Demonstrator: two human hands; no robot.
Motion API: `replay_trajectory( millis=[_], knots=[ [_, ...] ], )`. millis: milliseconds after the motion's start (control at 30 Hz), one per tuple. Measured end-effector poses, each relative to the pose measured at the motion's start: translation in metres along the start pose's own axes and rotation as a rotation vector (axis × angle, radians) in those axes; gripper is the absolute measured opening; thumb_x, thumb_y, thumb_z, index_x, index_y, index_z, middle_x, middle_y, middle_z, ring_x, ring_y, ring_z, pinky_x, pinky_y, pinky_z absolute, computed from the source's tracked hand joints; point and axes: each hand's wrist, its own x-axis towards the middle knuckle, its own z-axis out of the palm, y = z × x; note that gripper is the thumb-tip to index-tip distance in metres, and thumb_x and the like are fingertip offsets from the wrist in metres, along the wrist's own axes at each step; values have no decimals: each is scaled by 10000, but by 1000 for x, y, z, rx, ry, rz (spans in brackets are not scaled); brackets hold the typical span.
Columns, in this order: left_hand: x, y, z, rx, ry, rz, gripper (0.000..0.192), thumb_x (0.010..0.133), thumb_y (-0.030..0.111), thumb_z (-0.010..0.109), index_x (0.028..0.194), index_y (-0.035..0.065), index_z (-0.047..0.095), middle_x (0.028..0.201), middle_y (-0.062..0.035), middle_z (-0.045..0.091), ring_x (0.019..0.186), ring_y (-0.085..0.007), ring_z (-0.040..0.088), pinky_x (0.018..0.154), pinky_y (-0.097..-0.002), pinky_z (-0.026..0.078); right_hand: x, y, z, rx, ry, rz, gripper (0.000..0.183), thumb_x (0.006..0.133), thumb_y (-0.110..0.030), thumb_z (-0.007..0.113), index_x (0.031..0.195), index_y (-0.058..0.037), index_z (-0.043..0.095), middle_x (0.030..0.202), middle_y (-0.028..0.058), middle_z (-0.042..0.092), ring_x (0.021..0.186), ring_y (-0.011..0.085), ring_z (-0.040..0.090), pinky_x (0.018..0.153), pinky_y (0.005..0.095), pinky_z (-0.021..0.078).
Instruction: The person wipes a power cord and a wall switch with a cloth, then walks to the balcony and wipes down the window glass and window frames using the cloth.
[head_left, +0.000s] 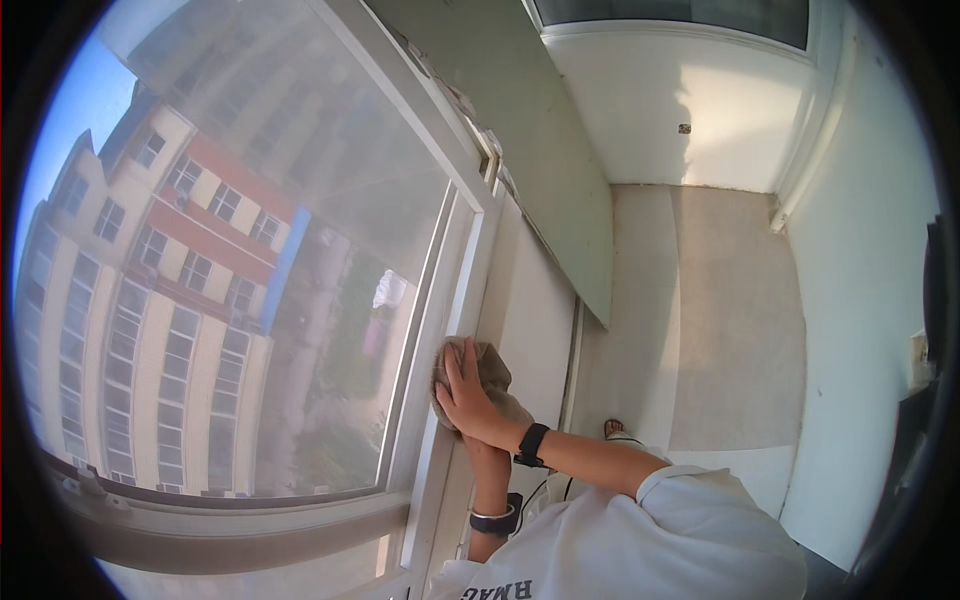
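A greyish-brown cloth (499, 375) lies bunched against the white window frame (465, 289). On top of it, my right hand (472, 405) presses it to the frame with fingers spread. My left hand (482, 450) reaches up from below to the same spot; its fingers are hidden behind the right hand and the cloth. A black band circles each wrist, and the left wrist also has a light bangle. Left of the frame, the glass pane (352, 300) looks hazy in its upper part.
A pale green panel (555, 165) leans along the wall beside the window. Below, the floor (735, 322) has light sheet covering, and a sandalled foot (615, 427) stands there. A white pipe (817, 150) runs down the far corner. Dark objects (911, 442) sit at the right edge.
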Motion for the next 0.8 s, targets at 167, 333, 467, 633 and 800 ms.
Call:
replay_trajectory(
  millis=[167,333,467,633,800],
  knots=[
    [47,15,19,-39,-26,5,534,841,66,530,1315,-44,310,1309,-236,397,1215,-373,384,989,-417,329,50,4,-25,-334,5,103,639,852,-248,467,1409,-101,193,1434,285,64,1298,480,175,922,634,303],
    [103,30,43,125,-20,-34,539,859,54,493,1308,-105,241,1262,-302,387,1162,-429,396,966,-440,346,143,29,-81,-542,58,159,562,841,-261,464,1362,-111,320,1262,217,377,1099,381,444,811,540,409],
    [143,39,71,87,-12,38,583,838,20,506,1318,-121,207,1257,-334,368,1149,-467,390,956,-462,356,201,60,-117,-828,290,45,459,782,-226,544,1214,-81,491,946,108,505,820,270,554,614,445,467],
    [172,18,93,27,-38,24,596,835,9,511,1321,-125,193,1287,-339,334,1192,-467,349,993,-464,322,226,64,-134,-682,89,-251,388,755,-128,579,1128,-30,544,917,120,513,803,261,584,601,358,509],
    [192,36,103,-88,-99,30,504,831,-5,498,1278,-96,283,1236,-309,386,1162,-436,386,964,-439,344,216,48,-156,-482,-356,-360,324,736,-128,594,1046,-36,591,882,95,512,711,265,585,597,378,491]
  ],
)
